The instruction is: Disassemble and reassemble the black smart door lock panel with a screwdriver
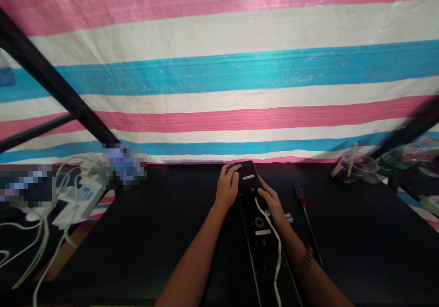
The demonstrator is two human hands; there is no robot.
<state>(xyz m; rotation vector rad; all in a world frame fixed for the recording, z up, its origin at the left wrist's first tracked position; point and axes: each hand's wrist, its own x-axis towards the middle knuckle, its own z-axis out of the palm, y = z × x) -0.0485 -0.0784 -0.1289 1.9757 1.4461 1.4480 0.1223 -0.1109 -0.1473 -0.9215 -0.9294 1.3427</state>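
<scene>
And here's the long black device (pixel 263 254), flat side up on the table (pixel 154 234) with its white cable (pixel 278 247) trailing nearer, its far end between the left hand (pixel 227 186) and right hand (pixel 272 201), fingers bent round either edge, gripping it! Just right lies a screwdriver (pixel 299 193); farther, a plastic cup (pixel 361 164), then striped sheeting (pixel 222 74) walls everything off.
</scene>
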